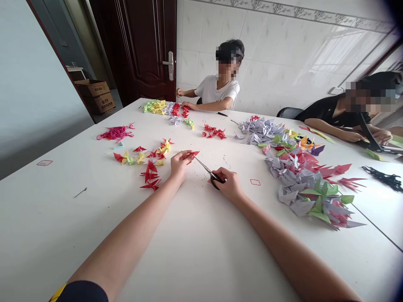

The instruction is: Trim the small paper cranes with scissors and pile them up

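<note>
Between the fingers of my left hand (180, 163) is a red paper crane (194, 154), held just above the white table. My right hand (231, 183) grips a pair of scissors (206, 168) by the black handles. The scissor tips reach the crane; whether they touch the paper I cannot tell. Tiny paper bits (200, 176) lie scattered on the table below. Left of my left hand are several folded cranes, among them red ones (151, 176) and yellow ones (141, 157).
A large heap of grey, red and green cranes (302, 180) covers the right side. Small red cranes (214, 131) lie ahead, pink cords (116, 133) at left, black cords (384, 178) at far right. Two people sit across the table (94, 218), one near more cranes (154, 106).
</note>
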`<action>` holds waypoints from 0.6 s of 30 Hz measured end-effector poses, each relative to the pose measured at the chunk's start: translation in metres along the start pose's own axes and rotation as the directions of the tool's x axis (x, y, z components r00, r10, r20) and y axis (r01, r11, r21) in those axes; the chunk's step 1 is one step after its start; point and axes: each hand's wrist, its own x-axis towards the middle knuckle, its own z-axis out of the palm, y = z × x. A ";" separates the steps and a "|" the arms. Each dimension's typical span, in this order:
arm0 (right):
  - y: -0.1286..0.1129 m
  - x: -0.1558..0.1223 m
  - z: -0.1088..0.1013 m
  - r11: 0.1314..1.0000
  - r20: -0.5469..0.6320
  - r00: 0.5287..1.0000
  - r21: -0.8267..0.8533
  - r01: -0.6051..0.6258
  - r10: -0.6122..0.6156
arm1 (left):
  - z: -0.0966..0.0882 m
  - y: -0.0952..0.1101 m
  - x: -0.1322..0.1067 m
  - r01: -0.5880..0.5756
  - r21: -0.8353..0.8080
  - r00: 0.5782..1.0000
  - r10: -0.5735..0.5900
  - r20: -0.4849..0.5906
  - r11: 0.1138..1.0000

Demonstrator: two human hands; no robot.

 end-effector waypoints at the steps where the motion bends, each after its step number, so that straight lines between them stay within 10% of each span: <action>1: 0.000 0.000 0.000 1.000 0.004 1.000 0.005 -0.002 0.002 | 0.000 0.000 0.000 -0.002 0.001 1.000 0.002 0.001 1.000; 18: 0.000 0.000 -0.001 0.995 0.047 0.998 0.095 -0.042 0.038 | 0.001 0.003 -0.002 0.002 -0.006 1.000 -0.002 -0.002 1.000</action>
